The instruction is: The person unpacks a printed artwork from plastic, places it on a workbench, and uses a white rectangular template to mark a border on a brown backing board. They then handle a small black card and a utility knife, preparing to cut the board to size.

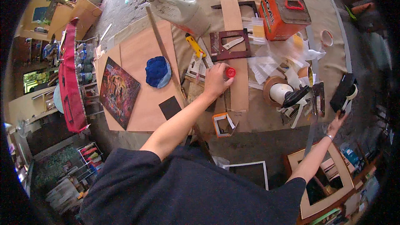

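My left hand (217,79) is closed, with thumb and fingers around a small round red cap-like piece (230,72). It is over the wooden strip (239,87), just below a dark red frame piece (216,50). Left of that hand lie a yellow utility knife (194,45) and some flat pale pieces. My right hand (336,126) stretches out to the table's right edge, fingers extended at the lower end of a black object (341,91) with a cream rounded part. Whether those fingers touch it is too small to tell.
A white jug (181,10) and an orange-red metal can (285,12) stand at the back. Tape rolls (277,93) and crumpled plastic (266,62) lie right of centre. To the left are a blue cloth (157,72), a dark picture (118,93) and an orange box (223,125) nearer me.
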A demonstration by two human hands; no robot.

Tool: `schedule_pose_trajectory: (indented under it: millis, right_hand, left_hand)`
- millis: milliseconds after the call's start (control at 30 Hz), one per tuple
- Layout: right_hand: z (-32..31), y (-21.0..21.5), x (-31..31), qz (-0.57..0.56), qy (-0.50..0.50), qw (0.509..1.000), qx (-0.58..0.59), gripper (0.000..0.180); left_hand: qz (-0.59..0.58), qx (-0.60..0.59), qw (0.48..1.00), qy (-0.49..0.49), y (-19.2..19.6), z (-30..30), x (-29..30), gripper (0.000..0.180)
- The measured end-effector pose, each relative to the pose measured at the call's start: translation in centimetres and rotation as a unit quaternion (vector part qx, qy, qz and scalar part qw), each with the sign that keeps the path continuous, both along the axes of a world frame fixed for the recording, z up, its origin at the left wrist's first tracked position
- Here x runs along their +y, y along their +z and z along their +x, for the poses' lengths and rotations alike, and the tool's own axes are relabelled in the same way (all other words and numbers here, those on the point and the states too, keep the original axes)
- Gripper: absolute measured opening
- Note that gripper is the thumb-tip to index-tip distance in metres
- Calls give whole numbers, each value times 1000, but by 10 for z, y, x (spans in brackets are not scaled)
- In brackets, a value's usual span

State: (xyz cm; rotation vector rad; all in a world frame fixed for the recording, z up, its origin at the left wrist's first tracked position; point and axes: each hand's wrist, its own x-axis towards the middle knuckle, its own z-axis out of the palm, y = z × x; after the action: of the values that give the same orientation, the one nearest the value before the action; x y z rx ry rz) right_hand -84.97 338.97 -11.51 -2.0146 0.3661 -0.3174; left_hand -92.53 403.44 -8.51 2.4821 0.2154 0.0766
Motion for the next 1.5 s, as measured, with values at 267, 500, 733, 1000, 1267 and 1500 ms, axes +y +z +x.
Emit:
schedule_pose_trajectory:
  millis: [267,500,733,1000,1267,1500]
  right_hand:
    - [-15,26,72,-150,-162,971,-86,44]
    - [-129,160,387,97,-8,963,-252,33]
    - [-111,168,523,266,429,863,-17,49]
    - [-138,162,591,258,392,873,-134,51]
    - [-118,171,661,229,341,907,-90,51]
    - [4,179,713,144,351,904,-200,52]
  left_hand:
    - [-59,-43,996,44,66,-26,15,43]
    - [-90,-92,992,9,149,-45,14,46]
    - [-120,-96,988,-21,200,-71,39,48]
    - [-212,-58,975,36,215,-97,85,46]
    - [-258,-53,959,107,179,-139,165,70]
    - [-45,134,985,94,29,-255,234,86]
